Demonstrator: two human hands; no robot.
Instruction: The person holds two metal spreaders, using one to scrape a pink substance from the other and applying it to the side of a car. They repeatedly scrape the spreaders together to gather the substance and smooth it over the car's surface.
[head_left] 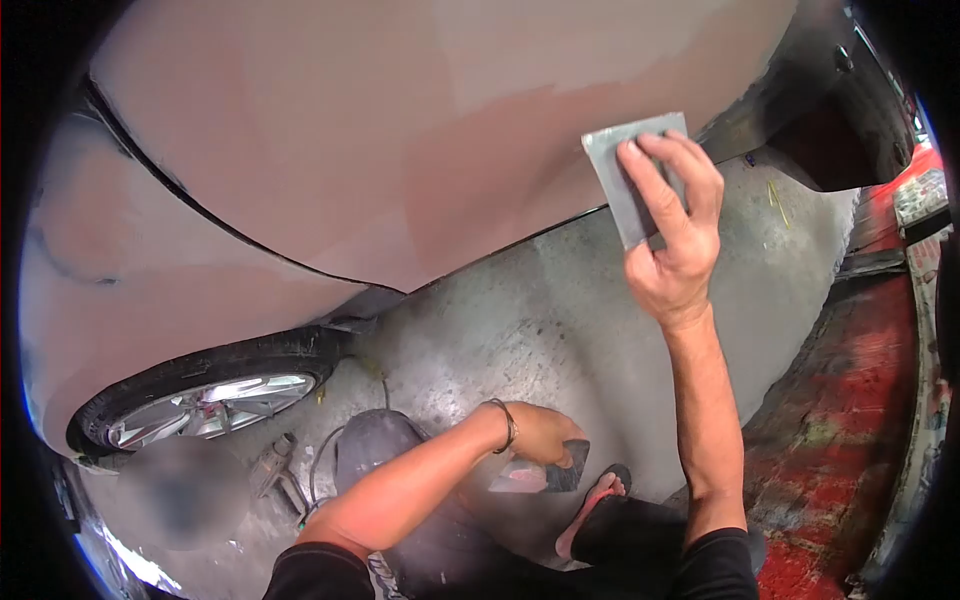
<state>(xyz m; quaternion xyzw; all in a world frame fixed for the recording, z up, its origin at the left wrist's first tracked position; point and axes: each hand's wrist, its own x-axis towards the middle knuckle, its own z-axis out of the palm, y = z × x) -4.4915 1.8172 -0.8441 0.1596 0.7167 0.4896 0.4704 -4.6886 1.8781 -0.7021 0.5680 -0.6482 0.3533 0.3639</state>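
My right hand point(680, 225) is raised against the lower car door panel point(470, 190). It grips a thin grey rectangular sheet point(618, 190) with pale edges, fingers spread over its face and thumb at its lower edge. The panel is matte pinkish-beige, with a darker reddish patch left of the sheet. Lower down, my left hand point(545, 435), with a dark bracelet at the wrist, is closed on a dark flat piece point(568, 472). Against that piece lies a pale pinkish flat surface point(518, 476); the fingers are partly hidden.
A wheel point(215, 395) stands at the left under the fender point(150, 290). On the concrete floor point(500, 340) near my knee lie a metal tool point(278, 465) and a thin hose point(318, 460). Red-stained flooring point(810, 440) runs along the right, and my sandalled foot point(600, 495) is below.
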